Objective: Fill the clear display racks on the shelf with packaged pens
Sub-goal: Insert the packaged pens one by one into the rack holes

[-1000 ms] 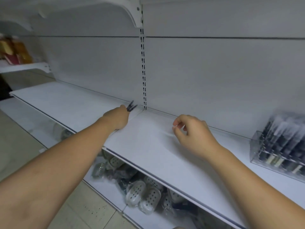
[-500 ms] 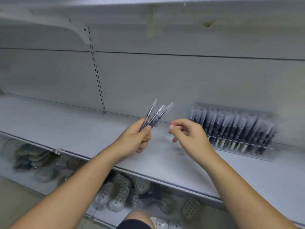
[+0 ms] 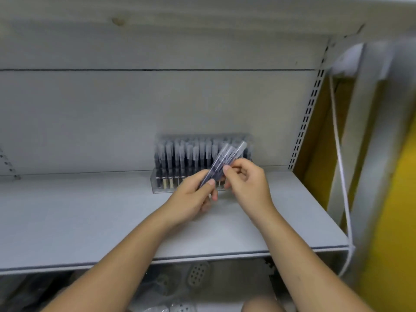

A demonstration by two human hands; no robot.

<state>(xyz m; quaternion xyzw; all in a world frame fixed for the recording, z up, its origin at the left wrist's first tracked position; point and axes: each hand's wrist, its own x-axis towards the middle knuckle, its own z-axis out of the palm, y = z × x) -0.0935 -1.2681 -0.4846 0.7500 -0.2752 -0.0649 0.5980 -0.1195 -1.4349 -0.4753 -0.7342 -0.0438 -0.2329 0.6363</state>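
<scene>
Left hand (image 3: 193,199) is clamping a few slim dark pens in clear sleeves (image 3: 225,161) by their lower ends. Right hand (image 3: 245,185) is pinching one mid-length, just in front of the clear plastic display rack (image 3: 162,188) on the grey shelf (image 3: 90,221). That rack is looking nearly full, with these few left to slot in.

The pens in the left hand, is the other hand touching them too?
Touching. The head view shows the right hand pinching the pens with thumb and fingertips, just above where the left hand grips them.
</scene>
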